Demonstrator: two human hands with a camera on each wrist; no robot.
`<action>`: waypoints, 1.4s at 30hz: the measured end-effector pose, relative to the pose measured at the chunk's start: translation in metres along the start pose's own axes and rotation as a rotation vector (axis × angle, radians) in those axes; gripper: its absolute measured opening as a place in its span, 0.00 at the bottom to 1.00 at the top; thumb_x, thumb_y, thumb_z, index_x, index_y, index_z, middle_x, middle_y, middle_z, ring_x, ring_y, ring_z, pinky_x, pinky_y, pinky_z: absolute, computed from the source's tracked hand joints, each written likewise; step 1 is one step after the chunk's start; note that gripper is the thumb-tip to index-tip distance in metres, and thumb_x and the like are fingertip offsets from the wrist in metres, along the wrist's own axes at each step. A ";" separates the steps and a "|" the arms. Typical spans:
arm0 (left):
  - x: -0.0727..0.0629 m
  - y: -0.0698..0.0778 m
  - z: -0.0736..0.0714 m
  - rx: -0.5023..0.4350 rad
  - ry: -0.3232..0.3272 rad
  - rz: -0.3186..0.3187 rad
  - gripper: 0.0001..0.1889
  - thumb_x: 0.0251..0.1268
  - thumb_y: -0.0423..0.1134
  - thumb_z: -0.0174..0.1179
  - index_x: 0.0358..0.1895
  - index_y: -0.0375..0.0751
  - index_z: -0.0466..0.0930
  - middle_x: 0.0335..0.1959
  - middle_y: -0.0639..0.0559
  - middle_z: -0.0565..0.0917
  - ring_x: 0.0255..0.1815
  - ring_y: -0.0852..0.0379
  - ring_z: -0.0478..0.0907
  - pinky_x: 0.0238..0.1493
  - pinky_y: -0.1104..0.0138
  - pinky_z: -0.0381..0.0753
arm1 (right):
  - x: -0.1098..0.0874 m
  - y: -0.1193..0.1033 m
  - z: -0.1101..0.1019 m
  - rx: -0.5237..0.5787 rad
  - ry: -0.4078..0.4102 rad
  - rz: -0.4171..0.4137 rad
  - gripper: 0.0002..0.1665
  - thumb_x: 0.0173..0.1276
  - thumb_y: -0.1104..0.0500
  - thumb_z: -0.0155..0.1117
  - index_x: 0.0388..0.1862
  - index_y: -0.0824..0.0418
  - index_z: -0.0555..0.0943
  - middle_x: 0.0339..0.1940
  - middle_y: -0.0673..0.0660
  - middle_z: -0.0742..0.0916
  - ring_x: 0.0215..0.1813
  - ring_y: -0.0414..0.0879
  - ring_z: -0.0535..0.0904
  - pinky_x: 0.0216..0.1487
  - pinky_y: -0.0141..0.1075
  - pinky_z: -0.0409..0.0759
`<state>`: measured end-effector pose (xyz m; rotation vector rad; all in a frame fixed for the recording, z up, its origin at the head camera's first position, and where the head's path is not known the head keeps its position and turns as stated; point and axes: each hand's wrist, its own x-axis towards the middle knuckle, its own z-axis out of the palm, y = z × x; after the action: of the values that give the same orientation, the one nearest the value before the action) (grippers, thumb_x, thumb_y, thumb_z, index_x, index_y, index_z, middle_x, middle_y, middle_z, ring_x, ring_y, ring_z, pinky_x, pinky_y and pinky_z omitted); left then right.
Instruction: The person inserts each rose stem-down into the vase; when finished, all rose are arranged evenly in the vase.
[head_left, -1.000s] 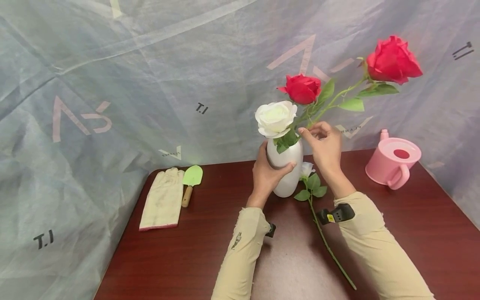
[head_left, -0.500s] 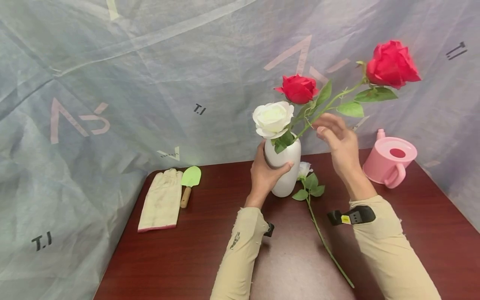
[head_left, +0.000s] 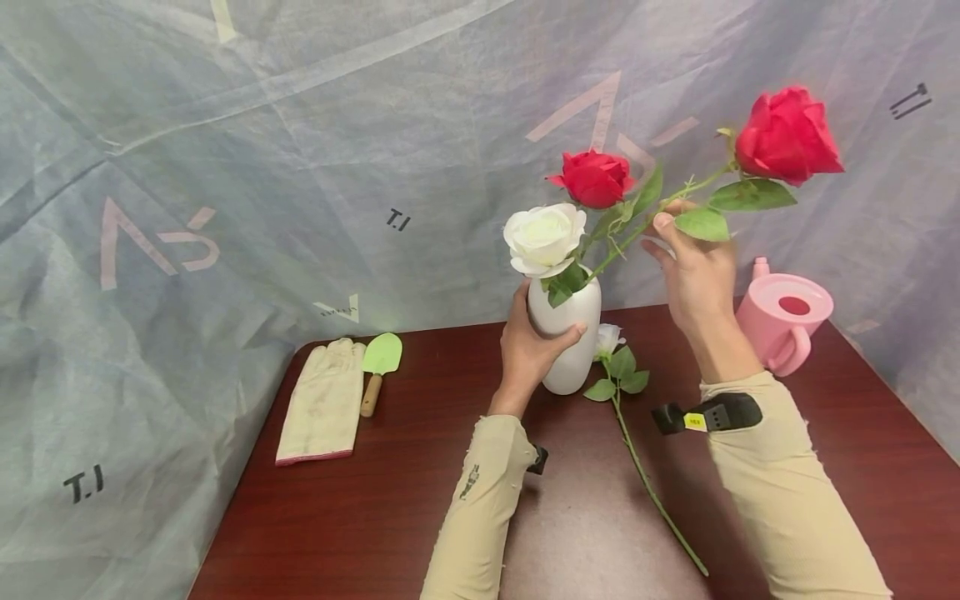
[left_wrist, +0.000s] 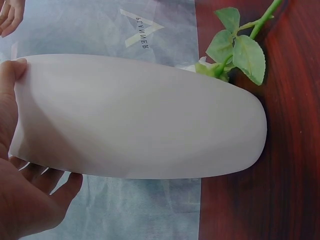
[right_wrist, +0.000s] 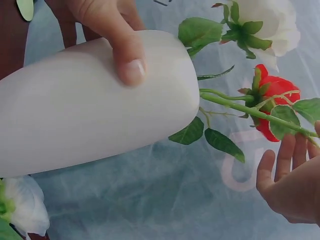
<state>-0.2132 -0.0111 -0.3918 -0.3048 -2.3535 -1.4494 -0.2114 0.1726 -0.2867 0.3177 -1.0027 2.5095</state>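
Observation:
My left hand (head_left: 528,354) grips the white vase (head_left: 573,358) round its upper side, thumb across the front in the head view. A white rose (head_left: 545,239) and a shorter red rose (head_left: 596,179) stand in the vase. A taller red rose (head_left: 789,136) leans out to the right, its green stem (right_wrist: 235,104) running into the vase mouth. Partway up that stem my right hand (head_left: 701,279) pinches it between thumb and fingers, just below a leaf. Another white rose (head_left: 609,340) lies on the table to the right of the vase, its stem pointing toward me.
A pink watering can (head_left: 780,321) stands at the back right, partly behind the right wrist. Pale work gloves (head_left: 322,404) and a small trowel with a green blade (head_left: 382,354) lie at the left of the dark red table (head_left: 420,483). Grey sheeting (head_left: 337,167) hangs behind.
My right hand left the tall red rose's stem near the vase mouth, moved up and right, and took the stem higher. That bloom has sunk slightly. My left hand keeps its hold on the vase.

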 end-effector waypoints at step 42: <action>0.000 0.001 0.000 -0.006 0.008 0.026 0.46 0.45 0.56 0.70 0.69 0.57 0.56 0.57 0.58 0.72 0.51 0.59 0.73 0.46 0.59 0.75 | -0.025 0.044 -0.004 -0.961 -0.151 0.080 0.18 0.62 0.63 0.60 0.51 0.69 0.79 0.50 0.59 0.80 0.55 0.45 0.71 0.53 0.35 0.69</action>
<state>-0.2127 -0.0106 -0.3908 -0.3298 -2.3312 -1.4429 -0.2095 0.1395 -0.3252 0.1585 -2.1356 1.7834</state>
